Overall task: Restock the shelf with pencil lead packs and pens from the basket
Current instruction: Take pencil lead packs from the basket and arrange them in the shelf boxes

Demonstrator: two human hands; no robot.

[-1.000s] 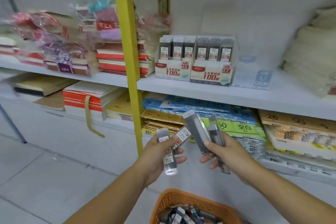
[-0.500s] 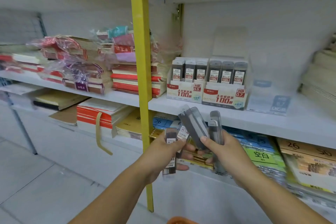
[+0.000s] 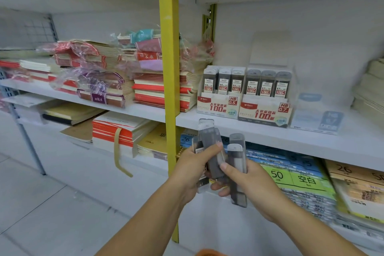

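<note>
My left hand (image 3: 192, 167) grips several grey translucent pencil lead packs (image 3: 207, 141) that stick up from the fist. My right hand (image 3: 247, 181) holds more lead packs (image 3: 238, 164), upright and close against the left bunch. Both hands sit together in front of the lower shelf, just below the white middle shelf (image 3: 259, 131). On that shelf stand two display boxes of lead packs, one marked HB 0.5 (image 3: 219, 93) and one marked HB 0.7 (image 3: 267, 97). Only an orange sliver of the basket (image 3: 209, 253) shows at the bottom edge.
A yellow upright post (image 3: 168, 68) runs down just left of my hands. Stacks of wrapped notebooks (image 3: 108, 72) fill the shelf on the left. A pale display box (image 3: 318, 114) stands right of the lead boxes. Label packs (image 3: 295, 178) lie on the lower shelf.
The view has tilted up, so the basket has dropped almost out of frame. My hands have come together and the two bunches of lead packs now touch.
</note>
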